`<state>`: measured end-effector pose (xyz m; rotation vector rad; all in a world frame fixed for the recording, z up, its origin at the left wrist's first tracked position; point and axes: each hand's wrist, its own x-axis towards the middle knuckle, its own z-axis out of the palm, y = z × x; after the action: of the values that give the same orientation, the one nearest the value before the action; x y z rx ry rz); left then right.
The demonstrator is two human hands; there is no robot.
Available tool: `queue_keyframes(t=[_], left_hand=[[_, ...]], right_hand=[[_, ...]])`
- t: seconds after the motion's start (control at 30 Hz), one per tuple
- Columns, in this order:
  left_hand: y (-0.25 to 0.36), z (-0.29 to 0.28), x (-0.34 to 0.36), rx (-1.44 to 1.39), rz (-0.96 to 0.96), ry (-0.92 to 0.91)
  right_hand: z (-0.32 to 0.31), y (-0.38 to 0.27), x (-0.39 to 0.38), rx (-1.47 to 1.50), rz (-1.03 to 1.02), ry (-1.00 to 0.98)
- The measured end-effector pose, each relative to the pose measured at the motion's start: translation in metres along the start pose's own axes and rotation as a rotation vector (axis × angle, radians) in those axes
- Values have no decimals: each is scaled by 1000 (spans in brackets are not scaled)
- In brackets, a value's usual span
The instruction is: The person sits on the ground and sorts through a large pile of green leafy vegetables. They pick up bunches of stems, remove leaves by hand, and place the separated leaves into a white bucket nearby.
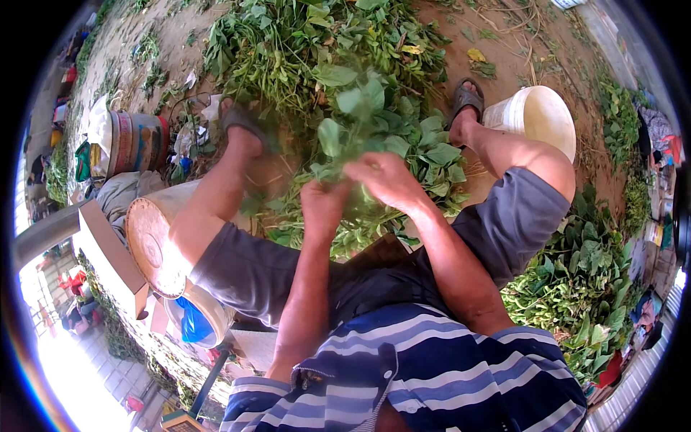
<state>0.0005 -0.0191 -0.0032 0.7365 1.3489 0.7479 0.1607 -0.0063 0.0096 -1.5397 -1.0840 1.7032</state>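
Between my knees I hold up a leafy green bean plant (353, 137), its leaves smeared by motion. My left hand (323, 206) is closed round its lower stems. My right hand (389, 180) meets the plant just right of it, fingers curled in against the stems and leaves; whatever lies between those fingertips is too blurred to make out. Below and around both hands are more leaves and green pods. Just beyond, a large heap of pod-bearing bean plants (309, 65) spreads over the ground between my sandalled feet.
By my right knee a white bucket (497, 114) lies tipped on its side. Another pile of bean plants (568, 288) is at the right. To the left are a round tub (140, 144), an upturned pale bucket (147, 248), a cardboard box (108, 252) and a bucket with a blue bag (193, 320).
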Motion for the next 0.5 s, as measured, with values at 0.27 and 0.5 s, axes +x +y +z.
queue_keyframes(t=[0.27, 0.5], left_hand=[[-4, 1, 1, -139, 55, -40], [13, -2, -2, -70, 83, -65]], right_hand=[[-5, 10, 3, 438, 164, -54], [-6, 6, 0, 453, 150, -137]])
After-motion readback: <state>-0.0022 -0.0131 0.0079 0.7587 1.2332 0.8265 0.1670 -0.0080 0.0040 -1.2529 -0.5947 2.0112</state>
